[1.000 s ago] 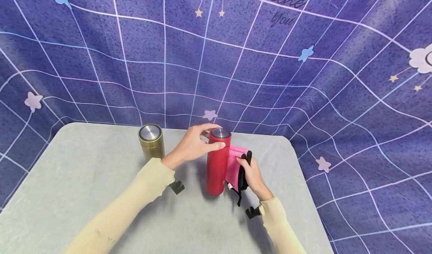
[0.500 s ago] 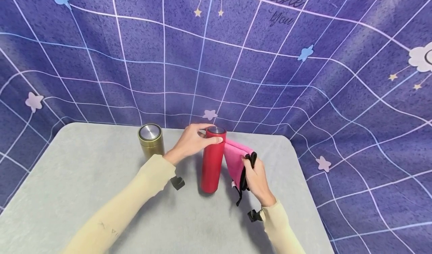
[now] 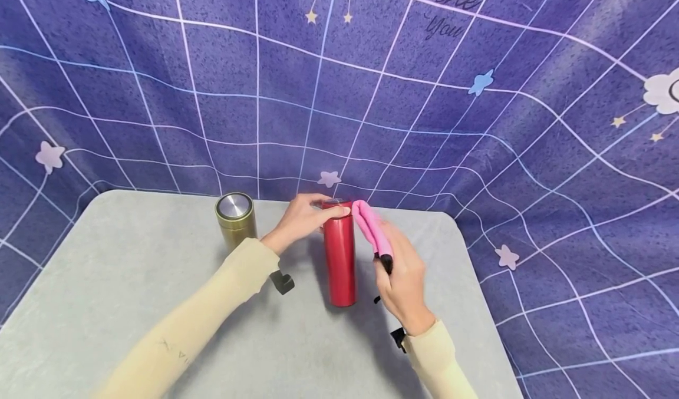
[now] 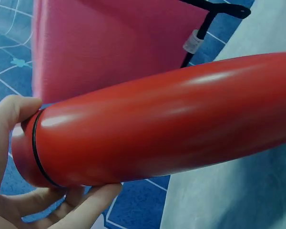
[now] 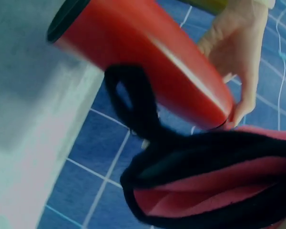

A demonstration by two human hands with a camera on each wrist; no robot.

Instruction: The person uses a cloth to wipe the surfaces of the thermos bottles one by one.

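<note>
My left hand [image 3: 305,219] holds a red thermos flask [image 3: 341,263] by its lid end, thumb on one side and fingers on the other in the left wrist view. The flask leans slightly, and its dark base shows in the right wrist view; whether it touches the table I cannot tell. My right hand [image 3: 403,281] grips a folded pink cloth [image 3: 371,228] with black edging, close to the flask's upper right side. In the right wrist view the black-trimmed folds [image 5: 195,195] gape, and a black loop [image 5: 133,100] sticks out. A white tag [image 4: 193,42] hangs there too.
An olive-gold thermos [image 3: 237,234] with a silver lid stands upright behind my left wrist. The grey table [image 3: 132,281] ends at the back against a purple gridded curtain [image 3: 286,116], which also runs along the right side.
The pink cloth has risen and tilted upright beside the flask's top as my right hand turned. The red flask shifted left, then slightly back right, its lid tipping away.
</note>
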